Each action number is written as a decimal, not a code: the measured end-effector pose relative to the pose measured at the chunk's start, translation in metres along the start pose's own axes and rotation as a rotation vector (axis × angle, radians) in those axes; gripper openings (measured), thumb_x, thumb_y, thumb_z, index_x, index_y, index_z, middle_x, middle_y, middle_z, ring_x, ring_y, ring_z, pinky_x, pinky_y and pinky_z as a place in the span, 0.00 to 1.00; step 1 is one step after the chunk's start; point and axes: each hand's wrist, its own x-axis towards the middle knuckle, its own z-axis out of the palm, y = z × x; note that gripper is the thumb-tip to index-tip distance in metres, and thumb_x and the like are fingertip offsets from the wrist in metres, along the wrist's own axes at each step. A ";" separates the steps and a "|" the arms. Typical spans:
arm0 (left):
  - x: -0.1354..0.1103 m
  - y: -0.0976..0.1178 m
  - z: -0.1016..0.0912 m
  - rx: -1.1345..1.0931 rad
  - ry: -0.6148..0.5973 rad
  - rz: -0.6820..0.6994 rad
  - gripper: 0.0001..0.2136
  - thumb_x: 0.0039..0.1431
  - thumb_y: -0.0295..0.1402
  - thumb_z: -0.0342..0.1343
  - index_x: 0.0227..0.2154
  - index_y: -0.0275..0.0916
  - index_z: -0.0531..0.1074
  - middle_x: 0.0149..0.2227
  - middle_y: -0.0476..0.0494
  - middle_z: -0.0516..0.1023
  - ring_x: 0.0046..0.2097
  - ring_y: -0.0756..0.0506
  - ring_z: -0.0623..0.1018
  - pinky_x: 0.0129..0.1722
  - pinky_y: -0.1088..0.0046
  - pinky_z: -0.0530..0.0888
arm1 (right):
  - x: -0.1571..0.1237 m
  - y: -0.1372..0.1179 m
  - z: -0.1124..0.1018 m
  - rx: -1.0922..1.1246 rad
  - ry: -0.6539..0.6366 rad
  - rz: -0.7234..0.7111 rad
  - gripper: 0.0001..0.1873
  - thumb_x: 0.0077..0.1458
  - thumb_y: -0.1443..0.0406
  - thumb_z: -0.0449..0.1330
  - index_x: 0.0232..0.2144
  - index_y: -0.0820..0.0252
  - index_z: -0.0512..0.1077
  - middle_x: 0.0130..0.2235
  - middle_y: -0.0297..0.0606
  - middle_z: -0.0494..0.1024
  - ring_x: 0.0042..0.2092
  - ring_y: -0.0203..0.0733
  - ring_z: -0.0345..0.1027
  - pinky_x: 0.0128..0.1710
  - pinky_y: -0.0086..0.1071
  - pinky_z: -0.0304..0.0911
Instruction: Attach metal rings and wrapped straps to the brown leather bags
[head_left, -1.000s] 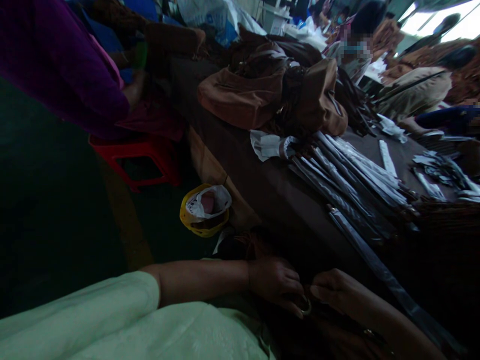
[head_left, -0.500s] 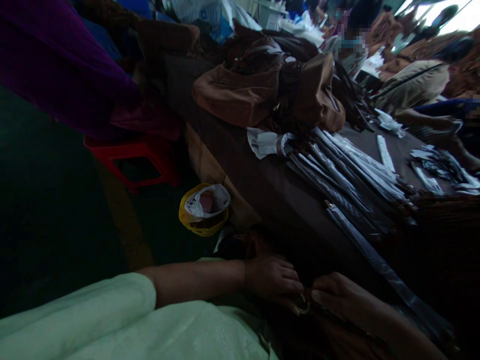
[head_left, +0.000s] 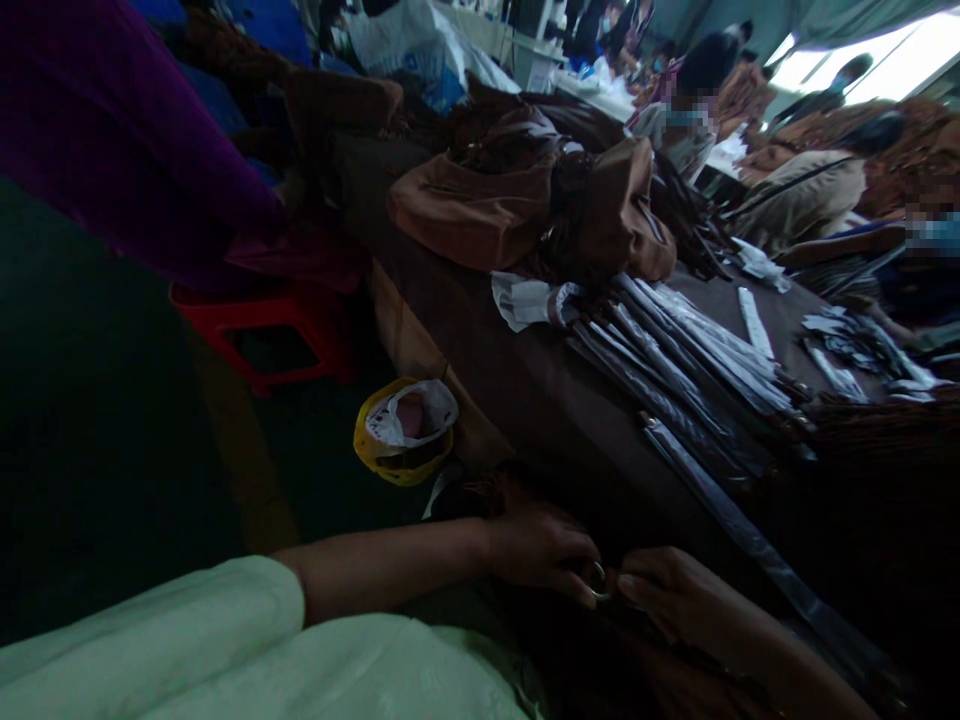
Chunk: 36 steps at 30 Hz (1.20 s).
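My left hand [head_left: 541,545] is closed, its thumb and fingers around a shiny metal ring [head_left: 600,582] low in the middle of the view. Just right of the ring, my right hand [head_left: 667,585] pinches a small brown strip [head_left: 612,580] that meets the ring. Dark brown material [head_left: 592,650] lies below both hands, on my lap; its shape is lost in shadow. On the table to the right, a long strap in clear wrapping [head_left: 757,540] lies near my right hand.
Several wrapped straps [head_left: 675,350] and brown bags [head_left: 480,205] lie on the dark table [head_left: 517,370]. A yellow basket [head_left: 367,455] with a white liner stands on the floor by the table. A person in purple [head_left: 142,150] is beside a red stool [head_left: 262,320]. Other people work across the table.
The view has tilted slightly, so the background sits lower and more of the far room shows. Both hands stay close together at the ring, with only a slight shift.
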 end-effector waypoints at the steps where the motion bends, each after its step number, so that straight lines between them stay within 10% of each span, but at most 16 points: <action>1: 0.003 0.003 -0.006 -0.055 -0.040 -0.016 0.14 0.62 0.42 0.53 0.40 0.36 0.72 0.36 0.43 0.78 0.39 0.48 0.76 0.38 0.77 0.69 | -0.001 -0.001 -0.001 -0.002 0.004 -0.012 0.23 0.58 0.49 0.51 0.22 0.60 0.64 0.18 0.28 0.61 0.20 0.30 0.52 0.19 0.26 0.45; 4: 0.011 0.016 -0.013 -0.073 -0.114 -0.132 0.13 0.67 0.38 0.44 0.37 0.38 0.73 0.35 0.48 0.79 0.36 0.51 0.77 0.33 0.79 0.68 | -0.003 -0.003 -0.003 -0.014 0.028 -0.053 0.22 0.58 0.51 0.52 0.22 0.61 0.66 0.19 0.29 0.62 0.21 0.31 0.54 0.20 0.26 0.47; 11: 0.023 0.034 0.015 0.462 0.204 -0.385 0.22 0.67 0.39 0.40 0.22 0.36 0.72 0.23 0.45 0.77 0.25 0.49 0.75 0.25 0.74 0.63 | -0.007 -0.008 -0.006 -0.087 0.148 0.019 0.21 0.60 0.54 0.49 0.23 0.61 0.67 0.17 0.30 0.66 0.18 0.31 0.55 0.18 0.25 0.46; 19: 0.041 0.026 0.026 0.609 0.016 -0.447 0.14 0.64 0.35 0.45 0.30 0.39 0.75 0.24 0.44 0.78 0.22 0.47 0.74 0.22 0.75 0.61 | -0.001 -0.024 0.038 -0.741 0.541 0.199 0.15 0.56 0.75 0.49 0.31 0.62 0.75 0.33 0.48 0.81 0.35 0.46 0.75 0.31 0.32 0.59; 30: 0.033 0.023 0.012 0.023 0.449 -0.306 0.31 0.69 0.45 0.28 0.18 0.35 0.65 0.20 0.48 0.68 0.25 0.53 0.69 0.29 0.77 0.62 | -0.004 0.003 -0.002 0.484 -0.003 -0.299 0.25 0.52 0.44 0.54 0.28 0.62 0.68 0.16 0.27 0.63 0.16 0.30 0.52 0.17 0.25 0.49; 36: 0.041 0.022 0.013 0.309 0.392 -0.493 0.26 0.68 0.41 0.37 0.21 0.36 0.72 0.23 0.45 0.75 0.24 0.51 0.71 0.26 0.74 0.60 | 0.005 -0.006 0.025 -0.148 0.405 0.026 0.20 0.60 0.54 0.48 0.26 0.61 0.68 0.18 0.35 0.70 0.19 0.36 0.62 0.19 0.27 0.48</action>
